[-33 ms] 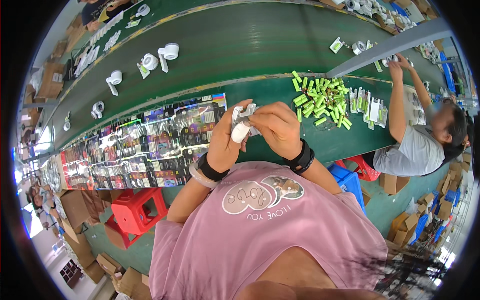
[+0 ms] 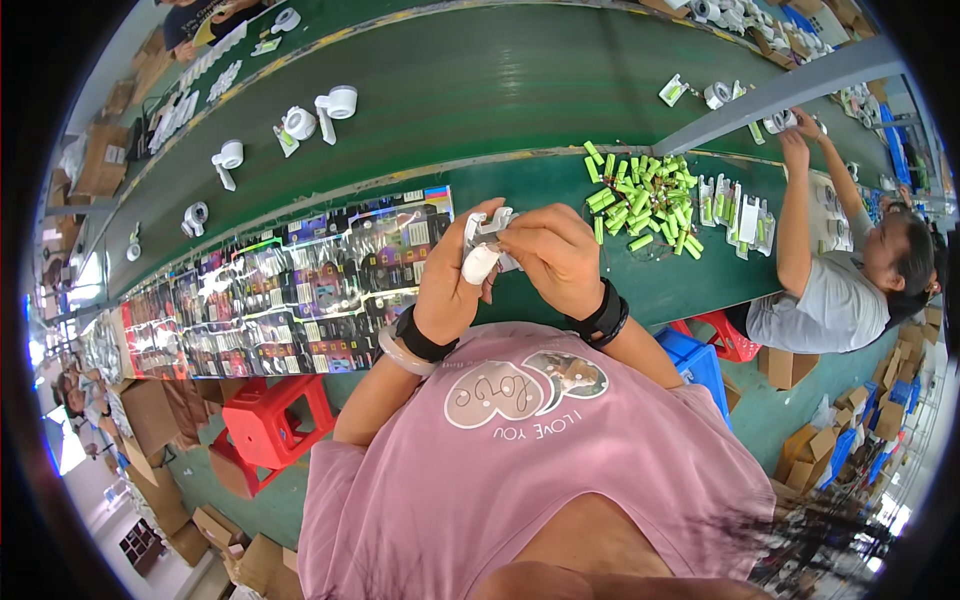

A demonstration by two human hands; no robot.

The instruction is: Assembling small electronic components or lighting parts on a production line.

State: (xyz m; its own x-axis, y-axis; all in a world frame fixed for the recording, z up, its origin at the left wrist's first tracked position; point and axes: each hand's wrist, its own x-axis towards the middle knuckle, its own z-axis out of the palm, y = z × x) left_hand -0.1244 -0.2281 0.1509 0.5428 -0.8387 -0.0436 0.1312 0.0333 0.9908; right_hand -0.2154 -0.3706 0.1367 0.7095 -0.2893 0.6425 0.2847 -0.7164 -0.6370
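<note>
White plastic part (image 2: 482, 256), a small rounded piece with a clear or pale fitting on top, was held up at chest height above the near edge of the green bench (image 2: 560, 180), pinched between both hands. Left hand (image 2: 452, 282) was wrapped round its lower end from the side, thumb up along it; right hand (image 2: 556, 258) was curled over the upper fitting, fingertips pressing in. Risk as I judged it: with only fingertips on the top piece, a slip could drop the part into the lap or onto the floor below the hands, out of reach under the bench. Too much squeeze might also crack or misseat the fitting. Just beyond the right hand lay a loose heap of green cylinders (image 2: 642, 195); a jolted elbow could scatter them. Beyond the left hand, a row of printed packaging cards (image 2: 300, 290) ran along the bench edge. Hard to read: the join between the two pieces was covered by the right fingers, so how far it was seated could not be told. Fisheye bend distorted the bench, and the far co-worker's hands (image 2: 795, 135) were too small to make out.
</note>
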